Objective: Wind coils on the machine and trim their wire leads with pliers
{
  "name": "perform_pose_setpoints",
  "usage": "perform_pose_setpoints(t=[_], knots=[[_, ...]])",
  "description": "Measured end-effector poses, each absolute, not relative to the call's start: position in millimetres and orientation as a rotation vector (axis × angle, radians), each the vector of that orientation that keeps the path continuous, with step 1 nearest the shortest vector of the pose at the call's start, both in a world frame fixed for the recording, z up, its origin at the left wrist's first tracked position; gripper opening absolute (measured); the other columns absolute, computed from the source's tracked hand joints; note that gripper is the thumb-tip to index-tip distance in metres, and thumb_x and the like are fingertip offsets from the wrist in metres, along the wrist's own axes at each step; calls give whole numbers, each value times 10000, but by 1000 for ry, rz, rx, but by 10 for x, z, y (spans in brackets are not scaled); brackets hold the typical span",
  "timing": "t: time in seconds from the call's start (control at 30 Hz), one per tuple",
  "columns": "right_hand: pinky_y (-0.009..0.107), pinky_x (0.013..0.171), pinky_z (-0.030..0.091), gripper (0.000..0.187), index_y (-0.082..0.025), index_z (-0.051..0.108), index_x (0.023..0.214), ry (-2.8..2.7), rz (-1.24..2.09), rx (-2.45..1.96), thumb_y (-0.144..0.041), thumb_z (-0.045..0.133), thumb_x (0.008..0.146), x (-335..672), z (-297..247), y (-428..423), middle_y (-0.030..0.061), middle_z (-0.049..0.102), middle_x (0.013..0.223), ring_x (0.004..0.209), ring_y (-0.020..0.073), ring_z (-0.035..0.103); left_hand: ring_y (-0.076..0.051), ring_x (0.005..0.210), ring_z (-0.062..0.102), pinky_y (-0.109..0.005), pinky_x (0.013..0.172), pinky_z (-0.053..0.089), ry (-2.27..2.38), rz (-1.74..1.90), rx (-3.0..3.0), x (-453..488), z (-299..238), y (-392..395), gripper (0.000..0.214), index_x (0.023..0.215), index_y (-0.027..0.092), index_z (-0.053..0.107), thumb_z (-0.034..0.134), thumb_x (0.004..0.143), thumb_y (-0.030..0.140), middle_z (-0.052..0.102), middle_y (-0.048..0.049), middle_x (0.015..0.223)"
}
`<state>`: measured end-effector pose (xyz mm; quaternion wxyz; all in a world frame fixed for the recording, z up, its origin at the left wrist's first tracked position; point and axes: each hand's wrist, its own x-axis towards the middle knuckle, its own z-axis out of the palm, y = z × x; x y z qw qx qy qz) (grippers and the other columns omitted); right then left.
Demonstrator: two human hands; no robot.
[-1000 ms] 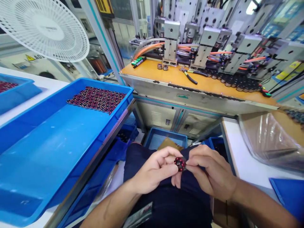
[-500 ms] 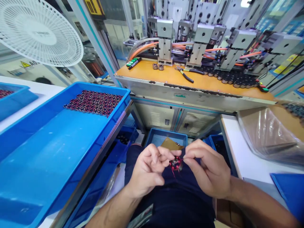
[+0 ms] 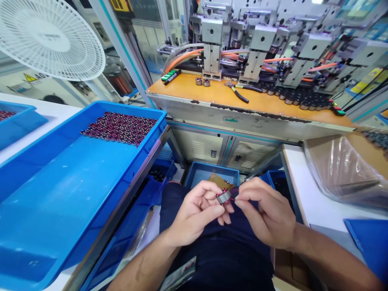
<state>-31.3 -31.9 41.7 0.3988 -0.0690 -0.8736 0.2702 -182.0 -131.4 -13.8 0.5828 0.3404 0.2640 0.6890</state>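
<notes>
Between the thumb and fingers of my left hand (image 3: 202, 212) is a small wound motor stator (image 3: 224, 197), a grey metal ring with red wire windings. It is tilted so its grey side faces me, above my lap. My right hand (image 3: 265, 212) is pinched close to the stator's right side. A thin red wire end runs from the stator to my right thumb and fingertip, which are closed on it.
Many similar stators (image 3: 121, 128) fill the far end of a long blue tray (image 3: 69, 182) at left. Ahead, an orange bench (image 3: 182, 89) carries a machine, pliers (image 3: 239, 93) and dark round parts. Plastic-wrapped cardboard (image 3: 339, 173) lies at right; a blue bin (image 3: 194, 173) sits below.
The stator has turned in my left hand, from its wound face showing to its grey side showing. My left thumb has come in against it. The right hand has barely moved.
</notes>
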Motion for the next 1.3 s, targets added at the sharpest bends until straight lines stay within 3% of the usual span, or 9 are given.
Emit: perform_pose_setpoints(t=[0.1,0.2,0.37,0.47,0.67,0.93,1.1,1.2,1.3], knots=[[254,616,505,140,-144,601,894,-2170,715,-231,-22,533,876,-341,385,-356,46,608,770,705,131,586,-137,732,724,-238,640,578,689,1731,818,-1797,-104,-1315,212,876,181,569,756,784,150,710,-19,988],[247,623,493,136,-148,593,877,-2116,755,-258,-19,550,871,-361,354,-400,38,601,762,710,127,581,-126,724,702,-252,679,585,777,1849,856,-1772,-65,-1307,258,756,166,541,797,733,137,716,-26,945],[249,657,482,128,-152,603,876,-1991,898,-379,-28,571,864,-374,322,-509,34,597,799,733,127,585,-148,834,702,-255,755,586,905,1960,927,-1783,-72,-1288,273,868,200,672,823,678,76,728,-24,885],[224,613,450,99,-167,604,807,-1908,1210,-544,-113,596,889,-377,345,-574,12,577,759,691,111,550,-185,925,708,-304,815,602,961,1988,1053,-1829,-125,-1283,332,951,221,740,816,674,55,726,-55,967],[187,521,388,275,-157,551,656,-1700,1969,-715,-288,675,864,-384,322,-574,-21,522,632,562,72,465,-215,1040,697,-345,867,599,920,1933,1127,-1891,-184,-1284,339,977,268,752,788,718,52,738,-57,1100],[190,547,480,247,-159,681,990,-1460,2248,-546,-334,746,829,-426,74,-543,8,606,790,606,70,530,-212,1082,696,-357,950,569,816,1918,1108,-1884,-175,-1281,316,974,273,758,801,722,86,763,-21,1079],[220,561,503,205,-194,683,1014,-1568,1952,-434,-263,739,830,-435,10,-532,8,623,773,617,97,568,-238,1090,698,-396,938,568,811,1888,904,-1897,-247,-1185,114,929,292,778,732,827,270,773,-44,1084],[249,616,538,249,-196,655,1058,-1840,1245,-364,-145,710,821,-421,26,-483,36,640,849,716,135,615,-199,986,731,-304,848,587,1089,1913,644,-1925,-318,-1115,111,884,245,781,711,842,319,787,-55,1008],[268,663,562,310,-164,633,1087,-1982,434,-310,-67,695,799,-399,7,-386,62,678,855,746,158,649,-145,893,723,-227,790,570,1487,1960,815,-1907,-310,-1172,108,930,222,765,704,842,242,776,-38,954]])
